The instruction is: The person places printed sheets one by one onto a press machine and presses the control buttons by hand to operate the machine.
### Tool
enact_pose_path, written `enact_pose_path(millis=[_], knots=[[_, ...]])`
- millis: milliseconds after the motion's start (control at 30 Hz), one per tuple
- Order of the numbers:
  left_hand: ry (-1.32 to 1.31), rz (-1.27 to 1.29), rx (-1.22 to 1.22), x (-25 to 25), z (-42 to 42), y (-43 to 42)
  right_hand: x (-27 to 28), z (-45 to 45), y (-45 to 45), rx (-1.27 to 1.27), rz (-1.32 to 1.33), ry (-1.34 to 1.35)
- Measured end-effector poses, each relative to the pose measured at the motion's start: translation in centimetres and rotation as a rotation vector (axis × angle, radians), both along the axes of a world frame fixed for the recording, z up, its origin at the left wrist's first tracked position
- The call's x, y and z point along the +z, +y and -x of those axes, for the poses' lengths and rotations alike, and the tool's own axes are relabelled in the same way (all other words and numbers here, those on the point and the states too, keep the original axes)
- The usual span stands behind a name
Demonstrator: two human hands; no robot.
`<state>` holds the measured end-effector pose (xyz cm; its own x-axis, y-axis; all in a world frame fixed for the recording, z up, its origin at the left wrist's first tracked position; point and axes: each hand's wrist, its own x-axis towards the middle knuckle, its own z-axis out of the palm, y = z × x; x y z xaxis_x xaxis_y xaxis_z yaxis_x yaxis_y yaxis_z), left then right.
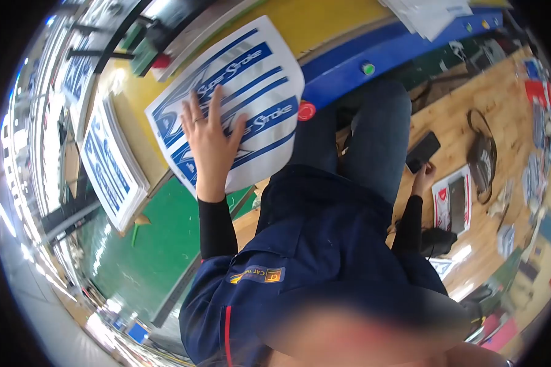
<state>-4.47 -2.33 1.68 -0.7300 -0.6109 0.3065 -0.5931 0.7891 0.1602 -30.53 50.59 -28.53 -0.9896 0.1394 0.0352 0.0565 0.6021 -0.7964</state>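
Note:
My left hand point(212, 139) lies flat with its fingers spread on a large white printed sheet point(275, 144). Blue stripes and "Super Stroke" lettering cover the sheet, which rests on the yellow-topped workbench at my front left. A ring shows on one finger. Out to my right, my right hand point(423, 178) has its fingers closed at the lower end of a dark smartphone point(423, 151). Beneath the phone is a wooden surface; whether the phone touches it I cannot tell.
A stack of similar printed sheets point(113, 162) sits at the left. The blue bench edge point(343, 79) carries a green button point(368, 68) and a red button point(307, 111). On the wood at right are a dark bag point(482, 162) and a red-and-white printed item point(442, 205).

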Motion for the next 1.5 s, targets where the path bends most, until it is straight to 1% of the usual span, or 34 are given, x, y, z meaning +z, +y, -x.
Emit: enact_pose_path(millis=[67, 167, 267, 367, 400, 433, 467, 500, 533, 567, 600, 667, 700, 800, 867, 933, 1067, 1267, 1300, 1400, 1467, 1500], knots=[[-0.017, 0.014, 0.019, 0.2, 0.6, -0.3, 1.9, -0.2, -1.4, -0.019, -0.149, -0.033], [-0.006, 0.036, 0.016, 0.1, 1.8, -1.2, 3.8, 0.3, -3.1, -0.106, -0.228, -0.149], [0.017, 0.048, 0.062, -0.6, 2.7, -1.0, 1.8, 1.6, -1.8, -0.144, -0.438, -0.092], [0.119, 0.019, 0.048, -0.7, 3.1, -0.3, 1.8, 1.5, -1.7, -0.187, -0.132, -0.197], [0.164, 0.012, -0.014, 0.2, 3.2, 0.4, 0.9, 1.4, -0.8, -0.125, -0.119, -0.158], [0.154, -0.097, -0.177, 0.7, 2.9, 0.8, -3.6, 2.3, 3.0, 0.039, -0.061, -0.099], [0.142, -0.206, -0.342, 1.2, 2.9, 1.1, -3.1, 1.9, 2.7, -0.032, -0.141, -0.105], [0.078, -0.253, -0.413, 1.9, 3.1, 2.0, -4.2, 2.3, 3.6, -0.059, -0.117, -0.161], [0.014, -0.293, -0.477, 2.3, 3.3, 2.8, 0.9, 0.6, -0.1, -0.096, -0.046, -0.146], [-0.015, -0.260, -0.454, 1.8, 3.1, 2.7, 0.5, 0.6, 0.0, -0.118, -0.094, -0.142], [-0.065, -0.247, -0.451, 1.9, 2.8, 2.2, 1.0, 0.3, -0.6, -0.124, -0.153, -0.045], [-0.064, -0.219, -0.423, 1.9, 2.2, 1.0, 0.0, 0.6, -0.4, -0.178, -0.166, -0.039], [-0.085, -0.172, -0.413, 2.3, 2.1, 0.2, 0.3, 0.2, -0.5, -0.187, -0.173, -0.049], [-0.009, -0.251, -0.404, 2.3, 1.5, -1.5, 1.4, 0.1, -1.6, -0.207, -0.191, -0.057], [0.000, -0.233, -0.436, 2.5, 1.9, -1.2, 1.7, -0.1, -2.0, -0.212, -0.208, -0.047], [0.036, -0.232, -0.490, 2.7, 3.4, 0.2, 1.9, -0.2, -2.1, -0.205, -0.177, -0.037], [-0.019, -0.113, -0.497, 1.2, 6.6, 2.5, 2.5, -0.4, -2.4, -0.164, -0.152, -0.039], [0.101, 0.014, -0.511, -1.1, 12.1, 2.5, 2.2, -0.5, -1.9, -0.136, -0.094, -0.041], [0.164, 0.012, -0.532, -1.5, 12.7, 2.4, 1.9, -0.5, -1.6, -0.123, -0.072, -0.032], [0.286, -0.154, -0.629, -1.6, 12.5, 1.6, 1.0, -0.2, -0.9, -0.084, -0.024, 0.004], [0.253, -0.190, -0.611, 0.2, 10.7, 1.8, 0.5, -0.3, -0.5, -0.061, -0.017, 0.027], [0.233, -0.209, -0.589, 1.0, 9.4, 1.6, 0.7, -0.5, -0.5, -0.069, -0.061, 0.016]])
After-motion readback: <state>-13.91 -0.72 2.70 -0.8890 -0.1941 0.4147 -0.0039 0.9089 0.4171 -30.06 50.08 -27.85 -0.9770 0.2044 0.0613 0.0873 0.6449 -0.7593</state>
